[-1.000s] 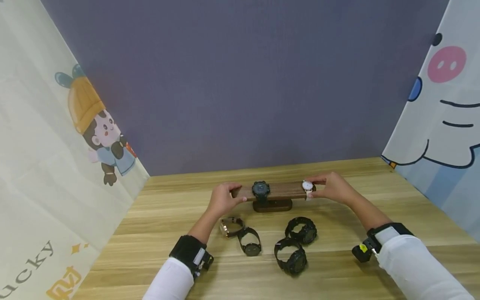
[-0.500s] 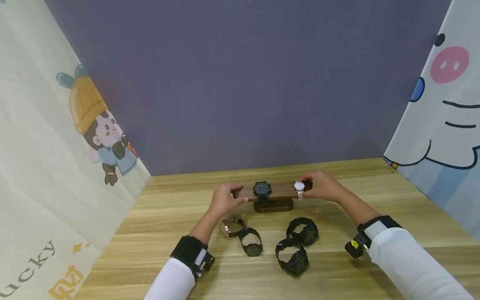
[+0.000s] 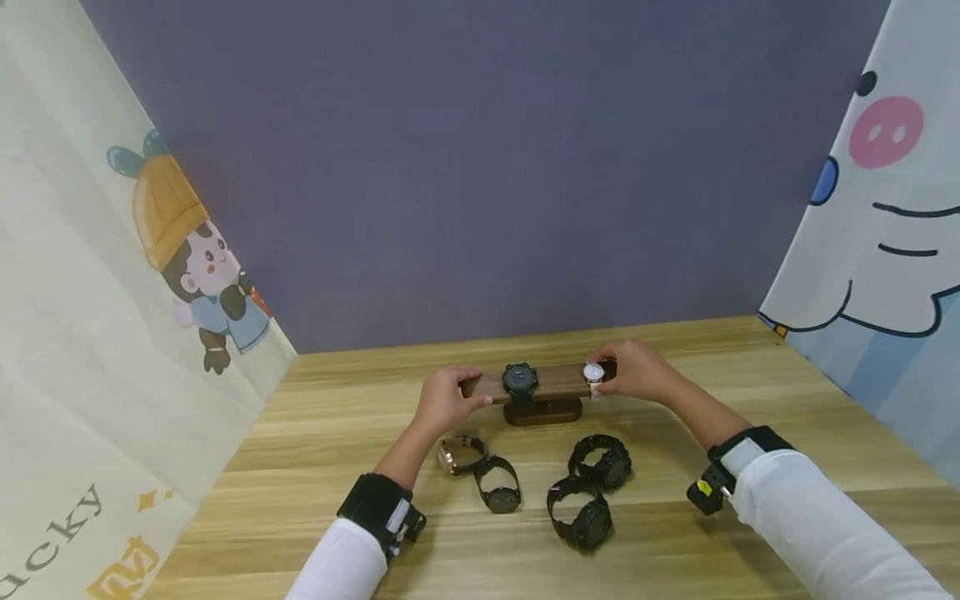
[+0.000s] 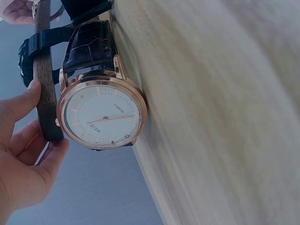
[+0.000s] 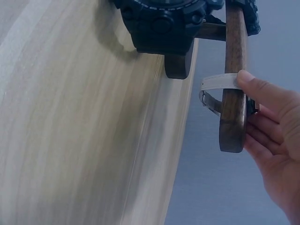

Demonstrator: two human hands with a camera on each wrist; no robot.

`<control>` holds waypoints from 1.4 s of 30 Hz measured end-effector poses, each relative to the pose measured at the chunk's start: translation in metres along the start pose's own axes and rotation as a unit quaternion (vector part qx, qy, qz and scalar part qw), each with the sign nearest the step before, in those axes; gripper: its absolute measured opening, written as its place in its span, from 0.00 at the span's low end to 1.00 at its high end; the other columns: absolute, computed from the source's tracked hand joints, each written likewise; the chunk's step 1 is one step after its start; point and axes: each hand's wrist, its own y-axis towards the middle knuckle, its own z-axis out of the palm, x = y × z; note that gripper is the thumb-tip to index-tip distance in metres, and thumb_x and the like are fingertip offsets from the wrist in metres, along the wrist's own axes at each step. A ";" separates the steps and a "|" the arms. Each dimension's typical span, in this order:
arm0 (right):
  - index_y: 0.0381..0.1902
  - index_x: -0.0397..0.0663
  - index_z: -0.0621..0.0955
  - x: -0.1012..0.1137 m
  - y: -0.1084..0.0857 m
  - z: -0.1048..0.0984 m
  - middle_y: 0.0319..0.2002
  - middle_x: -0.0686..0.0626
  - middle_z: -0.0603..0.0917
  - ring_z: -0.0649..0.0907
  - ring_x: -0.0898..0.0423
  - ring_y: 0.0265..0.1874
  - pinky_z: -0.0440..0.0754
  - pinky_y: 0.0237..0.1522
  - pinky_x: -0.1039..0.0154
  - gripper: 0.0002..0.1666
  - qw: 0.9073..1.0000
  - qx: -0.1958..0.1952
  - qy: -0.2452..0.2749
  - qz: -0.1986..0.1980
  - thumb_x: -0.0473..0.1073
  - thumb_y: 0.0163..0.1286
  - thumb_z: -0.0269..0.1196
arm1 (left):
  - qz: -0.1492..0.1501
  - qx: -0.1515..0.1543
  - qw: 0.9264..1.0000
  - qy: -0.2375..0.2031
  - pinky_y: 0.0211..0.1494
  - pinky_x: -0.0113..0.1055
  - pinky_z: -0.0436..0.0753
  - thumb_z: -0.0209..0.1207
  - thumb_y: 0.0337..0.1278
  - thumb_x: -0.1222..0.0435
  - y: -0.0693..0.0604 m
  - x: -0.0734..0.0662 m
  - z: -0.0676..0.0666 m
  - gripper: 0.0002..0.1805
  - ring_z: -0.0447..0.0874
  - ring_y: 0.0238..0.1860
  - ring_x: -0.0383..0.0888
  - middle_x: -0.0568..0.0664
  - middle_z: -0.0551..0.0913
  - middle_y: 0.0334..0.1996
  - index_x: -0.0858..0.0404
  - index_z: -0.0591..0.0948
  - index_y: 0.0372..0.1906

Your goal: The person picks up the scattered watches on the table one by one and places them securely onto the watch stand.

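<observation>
A dark wooden watch stand [image 3: 558,381] has a horizontal bar on a short base. My left hand [image 3: 442,400] grips the bar's left end between thumb and fingers. Around the bar, left of its middle, sits a black watch [image 3: 520,380]. Near the right end, a white-strapped watch [image 3: 594,372] encircles the bar, its pale dial facing up. My right hand [image 3: 636,372] pinches this watch; in the right wrist view the thumb touches its white strap [image 5: 218,82], and the loop hangs loosely below the bar.
In front of the stand lie a rose-gold watch [image 3: 452,456], a slim black watch [image 3: 501,498] touching it, and two chunky black watches [image 3: 615,467] against each other on the right. A grey-purple panel [image 3: 480,167] rises behind the wooden table [image 3: 337,467].
My right hand has moved left along the bar, sliding the white-strapped watch inward from the right end. My left hand keeps its grip on the left end.
</observation>
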 end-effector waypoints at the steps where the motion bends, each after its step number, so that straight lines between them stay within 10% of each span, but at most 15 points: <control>1: 0.45 0.38 0.84 0.000 0.000 0.001 0.41 0.44 0.86 0.83 0.49 0.38 0.82 0.38 0.52 0.25 1.000 0.000 0.000 0.000 0.42 0.50 0.78 | -0.002 0.001 1.000 -0.002 0.40 0.39 0.82 0.73 0.49 0.61 0.000 0.000 0.000 0.23 0.82 0.41 0.47 0.55 0.85 0.46 0.65 0.84 0.51; 42: 0.43 0.43 0.82 0.031 0.024 0.033 0.41 0.48 0.85 0.83 0.50 0.40 0.82 0.40 0.53 0.24 0.998 -0.027 0.011 -0.047 0.47 0.51 0.78 | -0.015 0.002 1.000 -0.006 0.41 0.39 0.83 0.71 0.52 0.59 -0.001 0.002 0.002 0.25 0.82 0.44 0.48 0.57 0.83 0.51 0.67 0.83 0.54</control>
